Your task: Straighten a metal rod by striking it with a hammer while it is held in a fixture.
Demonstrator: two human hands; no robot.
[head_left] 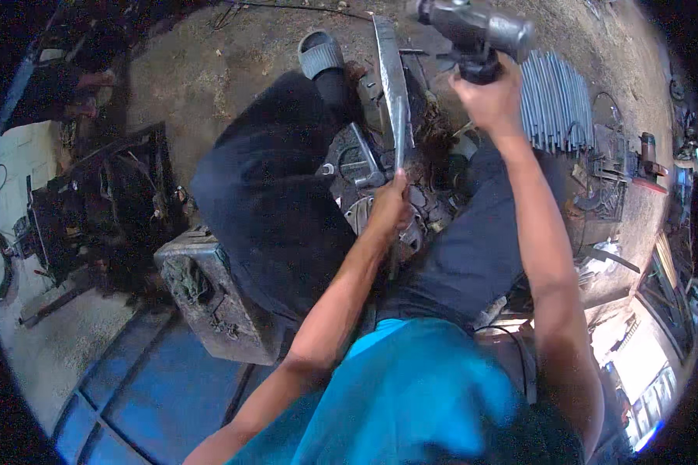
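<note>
A: How is the flat metal strip (392, 74) held, and for what apparent reason?

B: Its narrow near end is gripped in the left hand (394, 203), with the fingers wrapped round it. The broad part is thereby left exposed, presumably so that the fingers are spared contact with it.

A: And the right hand (492, 101)?

B: A hammer-like tool (473, 35) is clasped there, raised apart from the strip; its exact kind cannot be confirmed, owing to blur.

A: Where is the strip positioned?

B: It is pointed away from the body, just right of a grey sandal (322, 54). Whether it is supported beneath cannot be told. Grey rods (554, 101) are bundled further right, seemingly for easy reach.

A: Its appearance?

B: A long, blade-like outline is noted, silvery grey, with bright patches, tapered toward the hand.
</note>
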